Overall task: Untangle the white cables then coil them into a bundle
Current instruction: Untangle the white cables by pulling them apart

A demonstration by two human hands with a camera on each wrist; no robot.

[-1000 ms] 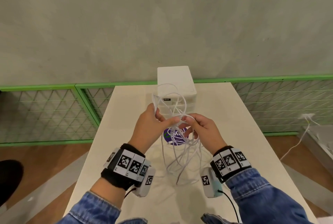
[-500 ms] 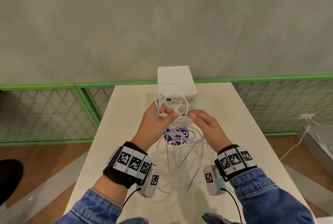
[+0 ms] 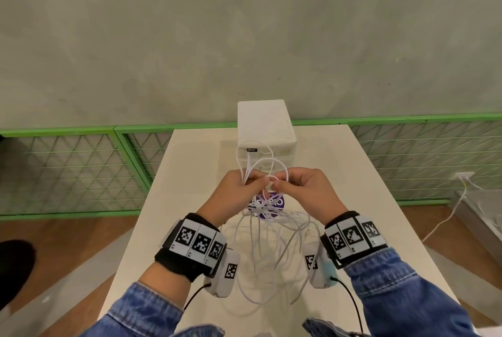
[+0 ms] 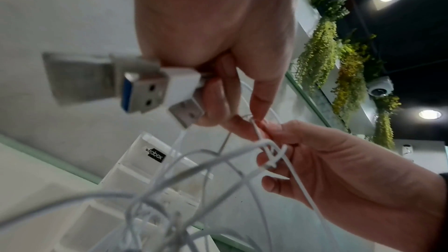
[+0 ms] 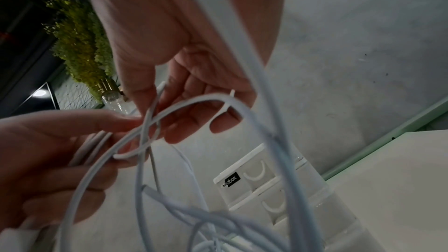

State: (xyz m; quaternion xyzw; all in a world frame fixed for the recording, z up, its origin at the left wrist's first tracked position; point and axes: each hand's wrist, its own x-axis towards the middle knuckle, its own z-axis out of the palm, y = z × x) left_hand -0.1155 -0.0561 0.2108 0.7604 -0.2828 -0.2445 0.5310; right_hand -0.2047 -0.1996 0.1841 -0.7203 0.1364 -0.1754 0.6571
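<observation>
A tangle of thin white cables (image 3: 271, 230) hangs from both hands above the cream table (image 3: 380, 228), its loops trailing down onto the tabletop. My left hand (image 3: 239, 190) grips a bunch of strands and several USB plugs (image 4: 155, 87), and its thumb and forefinger pinch a strand. My right hand (image 3: 301, 187) pinches a small loop (image 3: 273, 179) of cable beside the left fingertips. In the left wrist view the right hand (image 4: 327, 164) has cable wound about its fingers. In the right wrist view the white cables (image 5: 150, 127) cross between both hands.
A white drawer box (image 3: 264, 130) stands at the table's far edge, just behind the hands. A purple round sticker or disc (image 3: 271, 205) lies on the table under the cables. Green mesh fencing (image 3: 68, 168) lines the wall. Another white cable (image 3: 445, 220) lies on the floor at right.
Both hands rose slightly and came closer together. The right hand went from holding hanging strands to pinching a small loop at the left fingertips. The dangling loops spread wider below.
</observation>
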